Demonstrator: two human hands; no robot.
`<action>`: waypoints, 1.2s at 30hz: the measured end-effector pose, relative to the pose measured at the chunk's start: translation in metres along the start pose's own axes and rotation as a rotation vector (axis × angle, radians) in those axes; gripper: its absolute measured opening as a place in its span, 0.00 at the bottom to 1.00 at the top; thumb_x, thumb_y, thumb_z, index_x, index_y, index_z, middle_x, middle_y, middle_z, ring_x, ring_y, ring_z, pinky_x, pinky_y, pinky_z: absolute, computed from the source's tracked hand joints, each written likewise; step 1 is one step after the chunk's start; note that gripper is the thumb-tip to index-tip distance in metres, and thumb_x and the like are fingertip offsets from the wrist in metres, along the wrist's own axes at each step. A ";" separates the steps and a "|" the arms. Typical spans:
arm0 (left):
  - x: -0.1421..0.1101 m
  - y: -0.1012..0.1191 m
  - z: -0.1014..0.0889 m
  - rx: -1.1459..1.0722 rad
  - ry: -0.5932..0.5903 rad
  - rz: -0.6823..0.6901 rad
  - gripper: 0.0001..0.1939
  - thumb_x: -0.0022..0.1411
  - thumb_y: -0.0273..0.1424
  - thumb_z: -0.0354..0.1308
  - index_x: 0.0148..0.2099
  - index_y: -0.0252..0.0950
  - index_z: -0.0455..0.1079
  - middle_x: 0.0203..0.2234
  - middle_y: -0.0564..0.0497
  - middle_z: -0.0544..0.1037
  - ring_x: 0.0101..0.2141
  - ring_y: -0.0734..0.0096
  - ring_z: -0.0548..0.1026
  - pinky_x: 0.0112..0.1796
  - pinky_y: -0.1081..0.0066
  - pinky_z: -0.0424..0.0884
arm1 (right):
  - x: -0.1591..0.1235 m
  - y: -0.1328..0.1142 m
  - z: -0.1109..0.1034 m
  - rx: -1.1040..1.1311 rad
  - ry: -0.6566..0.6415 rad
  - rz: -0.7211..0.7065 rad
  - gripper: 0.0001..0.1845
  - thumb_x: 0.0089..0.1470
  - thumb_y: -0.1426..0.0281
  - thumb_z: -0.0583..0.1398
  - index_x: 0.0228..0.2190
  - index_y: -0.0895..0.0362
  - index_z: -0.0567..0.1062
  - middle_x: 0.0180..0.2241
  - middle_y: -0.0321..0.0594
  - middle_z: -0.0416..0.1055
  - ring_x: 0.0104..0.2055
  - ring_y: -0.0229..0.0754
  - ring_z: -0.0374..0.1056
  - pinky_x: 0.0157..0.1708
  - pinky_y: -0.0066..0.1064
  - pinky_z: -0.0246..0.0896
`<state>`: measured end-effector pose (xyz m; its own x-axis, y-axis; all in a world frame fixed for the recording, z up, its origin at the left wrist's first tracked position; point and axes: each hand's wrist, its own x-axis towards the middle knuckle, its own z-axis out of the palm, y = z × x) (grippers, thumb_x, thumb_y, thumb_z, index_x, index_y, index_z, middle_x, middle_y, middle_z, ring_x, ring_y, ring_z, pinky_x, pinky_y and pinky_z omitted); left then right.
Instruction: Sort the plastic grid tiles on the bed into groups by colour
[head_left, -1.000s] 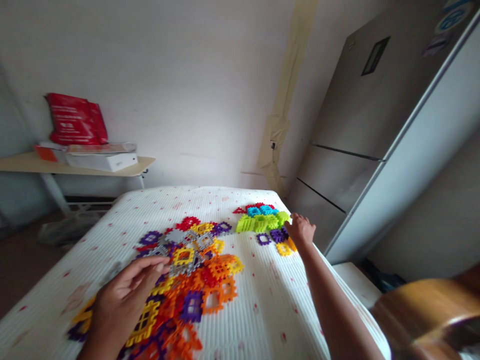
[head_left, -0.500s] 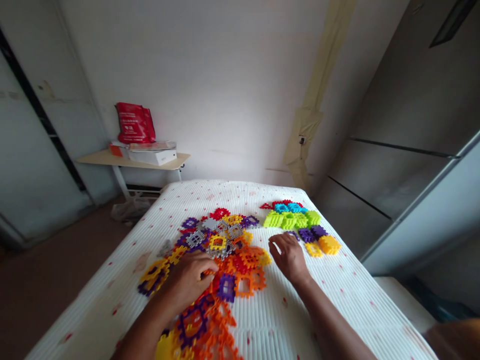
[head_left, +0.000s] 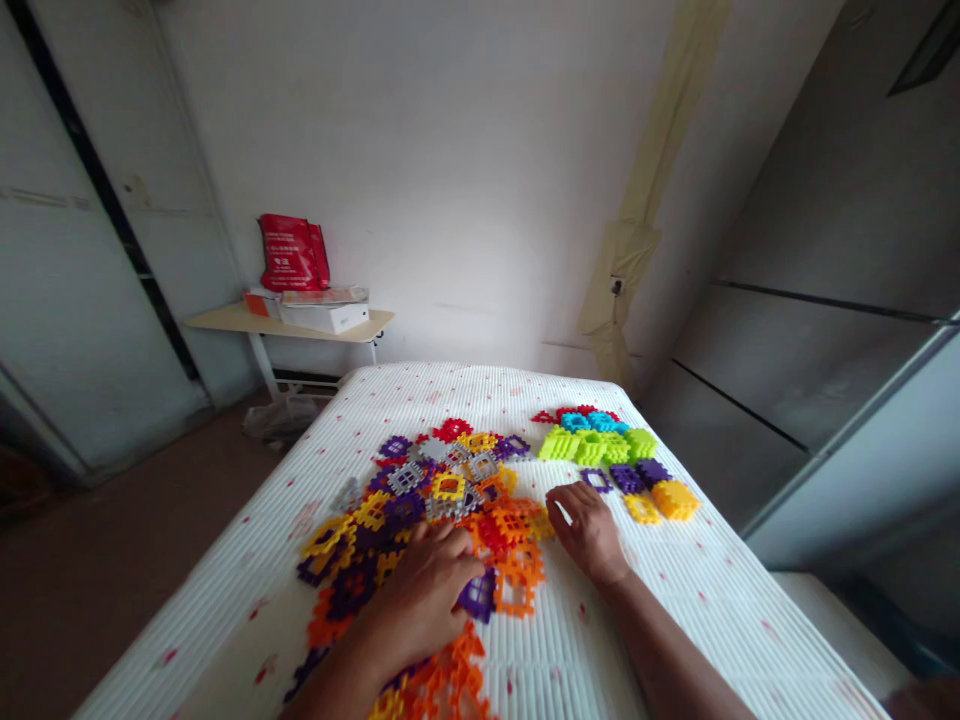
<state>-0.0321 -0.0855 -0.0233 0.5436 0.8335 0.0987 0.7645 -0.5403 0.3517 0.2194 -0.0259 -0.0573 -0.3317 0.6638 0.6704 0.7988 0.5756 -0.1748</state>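
Head view: the left hand (head_left: pixel 435 575) is lying palm down over the pile of toothed plastic pieces (head_left: pixel 405 512), its fingers bending onto them; whether it is grasping one, I cannot tell. A purple window piece (head_left: pixel 480 592) is sitting at its fingertips, with orange pieces (head_left: pixel 516 578) lying just beyond. The right hand (head_left: pixel 589 525) is curling loosely between the pile and the colour groups, just beside the pile's right side; its grip is likewise unclear.

The pile is spreading across the middle of the bench (head_left: pixel 570 660) and towards its near edge. Towards the bench's far right corner, red pieces (head_left: pixel 589 411), cyan pieces (head_left: pixel 600 422) and lime pieces (head_left: pixel 592 448) are standing in rows. Nearer, along the right edge, purple pieces (head_left: pixel 626 479) are lying beside a yellow stack (head_left: pixel 675 500). Beyond the bench's far left corner, a red bag (head_left: pixel 292 255) is resting on boxes (head_left: pixel 330 316).
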 end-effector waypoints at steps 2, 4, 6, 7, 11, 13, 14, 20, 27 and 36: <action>0.001 0.001 0.000 0.013 0.004 -0.003 0.14 0.46 0.21 0.55 0.36 0.41 0.73 0.36 0.51 0.71 0.43 0.62 0.65 0.48 0.60 0.55 | 0.000 0.000 0.001 0.007 0.012 -0.012 0.11 0.58 0.73 0.51 0.29 0.57 0.72 0.27 0.41 0.71 0.31 0.40 0.64 0.33 0.30 0.55; 0.001 0.000 -0.002 0.003 0.004 0.009 0.13 0.46 0.22 0.56 0.34 0.41 0.73 0.35 0.51 0.70 0.42 0.62 0.65 0.46 0.61 0.56 | 0.000 0.000 0.001 0.010 0.012 -0.012 0.11 0.58 0.73 0.51 0.29 0.57 0.72 0.26 0.41 0.71 0.30 0.40 0.64 0.33 0.30 0.55; 0.001 -0.001 -0.002 -0.013 0.003 0.021 0.12 0.47 0.24 0.57 0.35 0.43 0.74 0.35 0.52 0.70 0.41 0.62 0.65 0.44 0.61 0.56 | -0.001 0.001 0.002 0.014 0.008 -0.007 0.11 0.58 0.73 0.52 0.29 0.57 0.72 0.26 0.40 0.71 0.30 0.40 0.63 0.33 0.30 0.55; 0.001 -0.001 -0.002 -0.015 0.005 0.022 0.12 0.47 0.24 0.57 0.34 0.43 0.74 0.35 0.52 0.69 0.41 0.62 0.65 0.44 0.61 0.56 | -0.001 0.000 0.002 0.016 0.004 -0.004 0.11 0.58 0.73 0.52 0.29 0.57 0.72 0.26 0.40 0.71 0.30 0.40 0.63 0.33 0.30 0.55; 0.002 -0.003 0.004 0.016 0.024 0.017 0.15 0.48 0.21 0.54 0.34 0.45 0.75 0.35 0.51 0.70 0.41 0.62 0.65 0.44 0.61 0.56 | -0.001 -0.001 0.002 0.035 -0.027 0.010 0.11 0.59 0.73 0.51 0.29 0.57 0.72 0.27 0.41 0.71 0.30 0.40 0.63 0.33 0.30 0.55; 0.004 -0.004 0.008 0.035 0.028 0.030 0.15 0.48 0.20 0.54 0.34 0.44 0.74 0.34 0.52 0.70 0.41 0.62 0.65 0.43 0.62 0.57 | -0.002 -0.001 0.003 0.043 -0.039 0.021 0.11 0.59 0.73 0.51 0.29 0.57 0.72 0.26 0.41 0.70 0.31 0.40 0.63 0.33 0.30 0.55; 0.004 -0.005 0.009 0.042 0.025 0.039 0.15 0.48 0.20 0.54 0.34 0.43 0.74 0.34 0.51 0.70 0.40 0.63 0.65 0.43 0.62 0.57 | -0.002 -0.001 0.004 0.046 -0.040 0.025 0.11 0.58 0.73 0.51 0.29 0.57 0.72 0.26 0.41 0.70 0.31 0.40 0.63 0.34 0.30 0.55; 0.004 -0.005 0.009 0.023 0.009 0.062 0.14 0.46 0.20 0.54 0.34 0.41 0.73 0.35 0.51 0.71 0.40 0.64 0.65 0.43 0.63 0.58 | -0.004 0.001 0.007 0.046 -0.042 0.038 0.11 0.58 0.73 0.51 0.28 0.56 0.71 0.26 0.40 0.70 0.30 0.39 0.62 0.33 0.30 0.54; 0.005 -0.005 0.011 0.045 0.008 0.051 0.11 0.43 0.20 0.53 0.31 0.38 0.69 0.36 0.51 0.71 0.41 0.62 0.65 0.43 0.62 0.58 | -0.004 -0.002 0.008 0.036 -0.065 0.032 0.11 0.59 0.72 0.51 0.27 0.57 0.71 0.25 0.40 0.69 0.29 0.39 0.61 0.32 0.29 0.53; 0.004 -0.007 0.013 0.018 0.033 0.104 0.10 0.48 0.22 0.52 0.32 0.40 0.70 0.37 0.52 0.72 0.42 0.63 0.66 0.47 0.61 0.57 | -0.005 -0.002 0.007 0.045 -0.123 0.085 0.12 0.58 0.72 0.50 0.28 0.57 0.71 0.26 0.39 0.69 0.29 0.38 0.63 0.31 0.27 0.54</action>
<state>-0.0303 -0.0803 -0.0377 0.6089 0.7759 0.1650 0.7106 -0.6260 0.3211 0.2158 -0.0269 -0.0658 -0.3250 0.7630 0.5588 0.8044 0.5338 -0.2609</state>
